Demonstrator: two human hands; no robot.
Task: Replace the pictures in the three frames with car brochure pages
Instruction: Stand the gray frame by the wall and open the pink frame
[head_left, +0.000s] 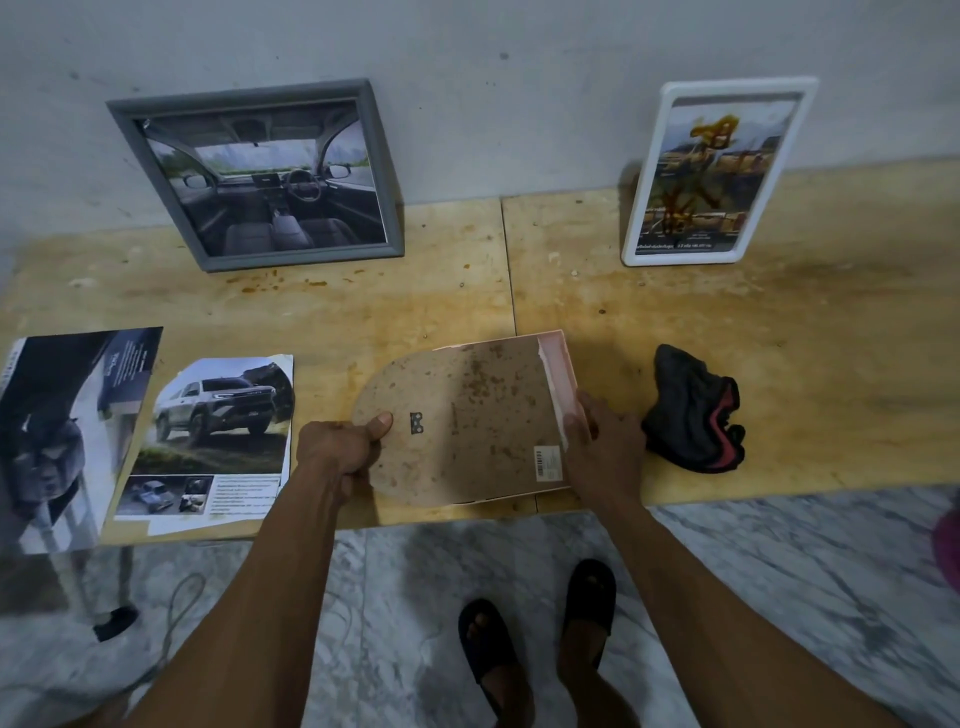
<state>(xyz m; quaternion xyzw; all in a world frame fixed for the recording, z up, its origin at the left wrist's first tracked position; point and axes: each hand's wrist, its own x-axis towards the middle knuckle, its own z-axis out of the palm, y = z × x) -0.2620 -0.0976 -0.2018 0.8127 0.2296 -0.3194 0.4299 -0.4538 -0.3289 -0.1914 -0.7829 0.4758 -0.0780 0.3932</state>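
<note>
Your left hand (343, 448) gripping the arched end of the pink frame (467, 421) lying face down at the table's (363, 312) front edge, your right hand (605, 447) pressing loosely spread fingers on its square end, brochure pages (208, 441) lying to the left.

left frame (257, 174): grey border, grey-black car interior picture
right frame (719, 171): white border, page in yellow, brown and dark tones
backing board (467, 415): speckled brown, pale pink edge
cloth (693, 410): dark grey, 1 red stripe
table (779, 322): yellowish wood, rusty stains
loose page (213, 441): silver car, green ground
floor (779, 597): grey-white marble veining
</note>
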